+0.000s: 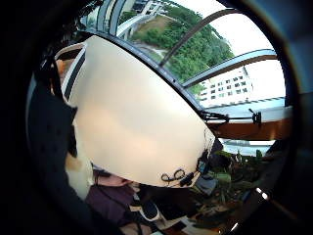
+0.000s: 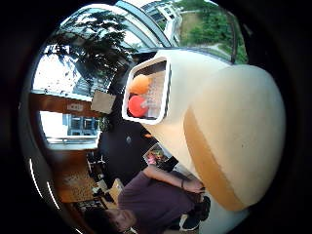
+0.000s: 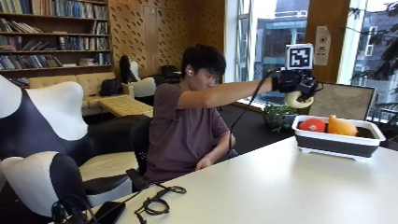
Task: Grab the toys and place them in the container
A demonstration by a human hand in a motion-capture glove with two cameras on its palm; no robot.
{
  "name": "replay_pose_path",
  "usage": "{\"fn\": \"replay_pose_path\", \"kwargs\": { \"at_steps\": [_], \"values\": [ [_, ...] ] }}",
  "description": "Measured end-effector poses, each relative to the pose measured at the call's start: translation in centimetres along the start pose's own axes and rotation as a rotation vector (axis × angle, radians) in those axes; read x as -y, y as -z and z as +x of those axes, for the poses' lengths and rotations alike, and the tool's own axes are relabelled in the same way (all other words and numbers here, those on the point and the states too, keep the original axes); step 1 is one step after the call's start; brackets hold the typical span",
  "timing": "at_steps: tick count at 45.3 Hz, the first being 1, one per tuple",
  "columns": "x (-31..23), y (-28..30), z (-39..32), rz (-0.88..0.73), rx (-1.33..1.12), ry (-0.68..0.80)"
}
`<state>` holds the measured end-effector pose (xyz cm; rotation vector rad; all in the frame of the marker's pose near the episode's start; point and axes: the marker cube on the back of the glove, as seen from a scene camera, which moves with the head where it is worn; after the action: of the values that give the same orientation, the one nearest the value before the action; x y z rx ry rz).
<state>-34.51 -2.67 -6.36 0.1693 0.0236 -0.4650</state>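
In the outside view my gloved right hand (image 3: 295,83) is raised at arm's length, just to the near side of the container and above it. Its fingers curl round a cream, curved toy (image 3: 294,100) that hangs below the palm. The same toy fills both palm views, pale (image 1: 132,112) and with a tan band (image 2: 234,141). The container (image 3: 336,140) is a white tub with a dark band, standing at the far end of the white table (image 3: 280,182). A red toy (image 3: 312,125) and an orange toy (image 3: 341,126) lie inside it, seen again as red (image 2: 137,106) and orange (image 2: 140,84).
A coil of black cable (image 3: 155,203) and a dark flat object (image 3: 109,211) lie on the table's near left corner. The person sits in a chair at the table's left side, other hand down. A potted plant (image 3: 277,113) and a pale board (image 3: 343,100) stand behind the container.
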Motion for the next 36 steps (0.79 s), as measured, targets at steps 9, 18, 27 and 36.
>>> {"fn": "replay_pose_path", "kwargs": {
  "at_steps": [9,18,27,36],
  "values": [
    [5.7,0.2,-9.6,-0.016,0.052,0.148],
    [12.4,-4.2,-17.7,-0.066,-0.116,-0.286],
    [13.4,-8.0,-23.6,-0.109,0.043,0.132],
    [13.4,-10.6,-25.9,-0.225,0.098,0.194]
  ]
}}
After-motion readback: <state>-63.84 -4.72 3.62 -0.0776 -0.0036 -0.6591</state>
